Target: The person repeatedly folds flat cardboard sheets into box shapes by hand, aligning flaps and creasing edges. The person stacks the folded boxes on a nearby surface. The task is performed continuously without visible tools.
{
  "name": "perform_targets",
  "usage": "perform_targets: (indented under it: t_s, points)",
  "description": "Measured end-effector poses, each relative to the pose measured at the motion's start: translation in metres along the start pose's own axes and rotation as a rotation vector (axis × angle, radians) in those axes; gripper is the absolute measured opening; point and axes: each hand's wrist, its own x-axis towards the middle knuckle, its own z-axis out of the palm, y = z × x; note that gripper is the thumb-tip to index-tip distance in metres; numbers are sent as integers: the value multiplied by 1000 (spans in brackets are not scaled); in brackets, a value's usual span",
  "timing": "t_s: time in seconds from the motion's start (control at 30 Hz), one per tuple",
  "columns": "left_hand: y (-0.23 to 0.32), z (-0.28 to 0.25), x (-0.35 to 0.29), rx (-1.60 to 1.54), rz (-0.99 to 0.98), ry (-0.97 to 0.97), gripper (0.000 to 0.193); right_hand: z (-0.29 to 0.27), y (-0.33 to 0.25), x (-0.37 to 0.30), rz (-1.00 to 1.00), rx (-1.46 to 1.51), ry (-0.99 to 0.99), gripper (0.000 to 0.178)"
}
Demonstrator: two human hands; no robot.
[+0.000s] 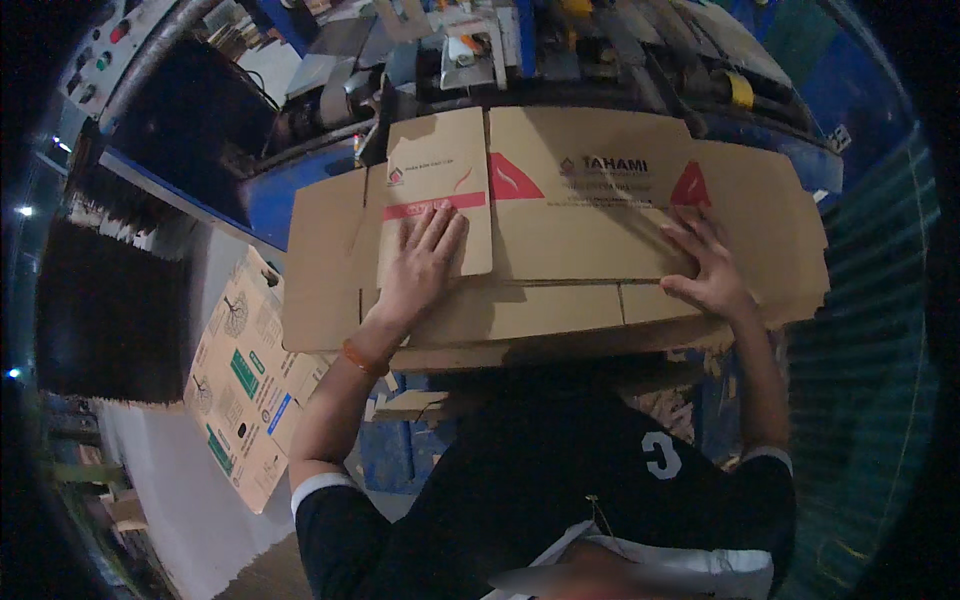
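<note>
A flat cardboard box blank (570, 235) with red and dark print lies in front of me on a stack of similar sheets. My left hand (423, 262) rests on its left printed panel, fingers stretched out over the red band. On the right side, my right hand (708, 268) lies on the blank with its fingers spread, the fingertips near a red triangular mark. Neither hand grips anything. The blank's far edge meets the machine (460, 70). Slots and creases divide the blank into panels.
A control panel (100, 65) with red and green buttons is at the far left. Stacked cardboard sheets (110, 300) stand on the left. A printed cardboard sheet (245, 385) lies on the floor below. Green corrugated sheeting (860, 400) lines the right side.
</note>
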Motion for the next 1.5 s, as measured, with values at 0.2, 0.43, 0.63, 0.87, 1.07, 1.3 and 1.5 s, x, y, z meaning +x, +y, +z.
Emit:
perform_targets:
  t_s: [0.2, 0.43, 0.63, 0.87, 1.07, 1.3, 1.5]
  points:
    - [-23, 14, 19, -139, -71, 385, 50, 4, 15, 40, -99, -136, -3, 63]
    - [-82, 18, 124, -57, -234, 463, 48, 23, 61, 171, -47, -241, 241, 46]
    - [-35, -24, 60, -7, -366, 692, 79, -20, 41, 113, -71, -115, 355, 40]
    - [-11, 19, -101, -494, -1417, 1258, 90, -17, 180, -89, 835, -473, 783, 51]
    - [-1, 3, -98, -426, -1564, 811, 93, -14, 227, -95, 959, 127, 777, 52]
    - [-11, -60, -97, -686, -1035, 1213, 80, -19, 192, -77, 736, 97, 1089, 47]
    - [-49, -49, -103, -1374, -1095, 1306, 47, -41, 193, -47, 344, 1005, 1523, 36]
